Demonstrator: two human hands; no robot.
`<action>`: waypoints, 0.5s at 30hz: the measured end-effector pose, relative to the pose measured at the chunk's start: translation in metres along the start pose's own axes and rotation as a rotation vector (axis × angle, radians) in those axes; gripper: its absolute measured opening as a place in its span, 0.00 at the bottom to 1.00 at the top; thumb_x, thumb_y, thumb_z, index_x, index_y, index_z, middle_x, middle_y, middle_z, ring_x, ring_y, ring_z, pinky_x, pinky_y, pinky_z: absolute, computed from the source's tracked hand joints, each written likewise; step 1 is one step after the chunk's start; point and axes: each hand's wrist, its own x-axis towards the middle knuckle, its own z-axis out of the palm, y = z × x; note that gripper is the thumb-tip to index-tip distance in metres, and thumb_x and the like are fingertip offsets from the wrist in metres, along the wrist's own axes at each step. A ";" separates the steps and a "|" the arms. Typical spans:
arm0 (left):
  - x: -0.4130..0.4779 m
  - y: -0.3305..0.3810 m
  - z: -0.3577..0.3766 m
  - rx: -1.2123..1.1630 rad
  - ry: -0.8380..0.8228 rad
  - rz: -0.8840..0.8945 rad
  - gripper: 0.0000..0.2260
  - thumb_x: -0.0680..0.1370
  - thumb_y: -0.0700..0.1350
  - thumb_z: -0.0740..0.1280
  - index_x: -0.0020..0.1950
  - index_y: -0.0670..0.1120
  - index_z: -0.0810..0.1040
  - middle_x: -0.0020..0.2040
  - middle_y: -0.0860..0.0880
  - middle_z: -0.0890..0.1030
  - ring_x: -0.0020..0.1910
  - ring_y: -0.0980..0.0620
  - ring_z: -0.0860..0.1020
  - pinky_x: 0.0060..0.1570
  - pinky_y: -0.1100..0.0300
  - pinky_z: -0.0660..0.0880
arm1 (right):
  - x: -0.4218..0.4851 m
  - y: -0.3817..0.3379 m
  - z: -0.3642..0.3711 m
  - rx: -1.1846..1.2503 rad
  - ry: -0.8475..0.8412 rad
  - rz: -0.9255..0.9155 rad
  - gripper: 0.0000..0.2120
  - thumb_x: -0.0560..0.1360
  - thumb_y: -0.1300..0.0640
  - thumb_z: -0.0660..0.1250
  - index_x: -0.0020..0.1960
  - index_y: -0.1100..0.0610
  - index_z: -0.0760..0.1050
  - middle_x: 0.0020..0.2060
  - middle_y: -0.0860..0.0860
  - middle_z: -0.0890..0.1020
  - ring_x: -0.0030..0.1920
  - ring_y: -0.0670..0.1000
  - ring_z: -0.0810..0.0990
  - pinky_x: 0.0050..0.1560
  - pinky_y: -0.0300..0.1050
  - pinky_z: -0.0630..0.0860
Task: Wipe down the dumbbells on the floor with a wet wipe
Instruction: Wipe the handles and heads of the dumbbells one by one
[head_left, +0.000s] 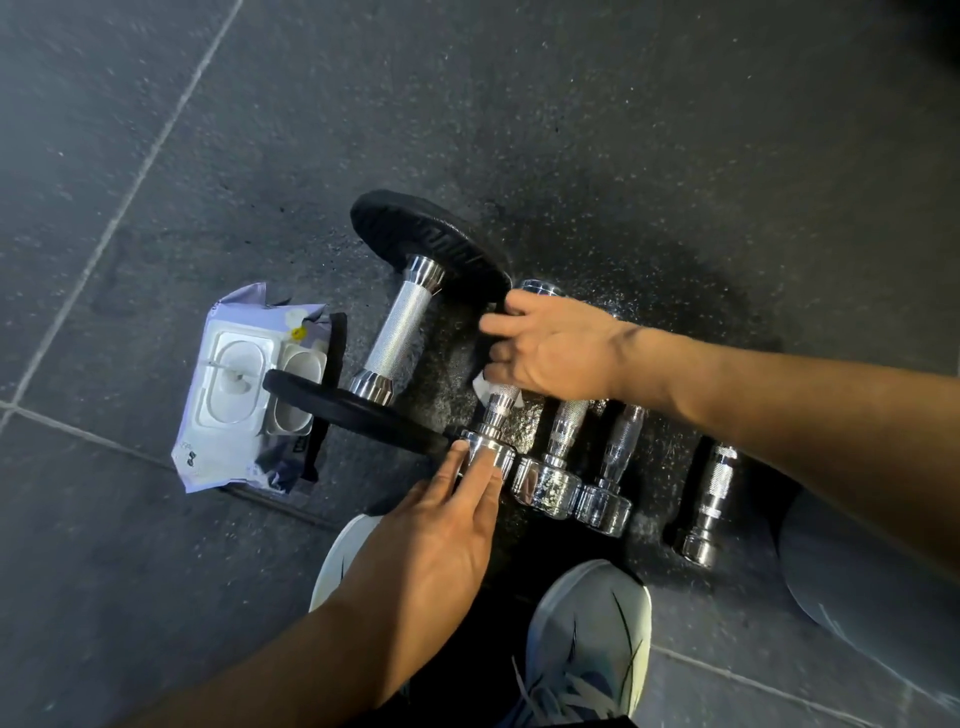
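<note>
Several chrome dumbbells lie side by side on the dark rubber floor. My right hand (550, 351) wraps around the handle of the leftmost small chrome dumbbell (496, 410), with a white wet wipe (482, 385) peeking out under the fingers. My left hand (441, 525) lies with straight fingers pressed on that dumbbell's near end cap (488, 454). To the left lies a large dumbbell with black plates (400, 325) and a knurled chrome handle. Three more chrome dumbbells, the nearest (556, 457), sit to the right.
A pack of wet wipes (234, 384) with its lid open lies on the floor at left, beside the black plate. My two shoes, one (587, 639), stand near the dumbbells. A grey round object (857, 577) is at the right edge.
</note>
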 end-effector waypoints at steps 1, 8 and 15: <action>0.000 0.000 0.006 -0.024 0.022 -0.044 0.26 0.74 0.39 0.52 0.67 0.36 0.78 0.71 0.41 0.67 0.66 0.36 0.77 0.55 0.41 0.80 | 0.000 0.004 0.003 -0.034 0.028 0.034 0.11 0.82 0.54 0.61 0.61 0.46 0.77 0.44 0.40 0.81 0.60 0.53 0.60 0.57 0.50 0.60; 0.002 -0.001 -0.013 0.024 -0.061 0.036 0.24 0.72 0.41 0.56 0.65 0.36 0.80 0.68 0.39 0.76 0.66 0.38 0.77 0.50 0.49 0.83 | 0.001 -0.008 0.000 0.165 -0.039 0.058 0.11 0.85 0.55 0.59 0.65 0.52 0.75 0.47 0.44 0.82 0.55 0.50 0.66 0.62 0.45 0.68; 0.005 0.001 -0.011 0.035 -0.163 -0.010 0.25 0.68 0.40 0.70 0.65 0.36 0.80 0.70 0.39 0.70 0.67 0.38 0.77 0.52 0.46 0.82 | 0.009 -0.054 0.003 0.429 -0.002 0.023 0.19 0.79 0.61 0.66 0.70 0.55 0.73 0.58 0.49 0.82 0.64 0.50 0.71 0.69 0.46 0.70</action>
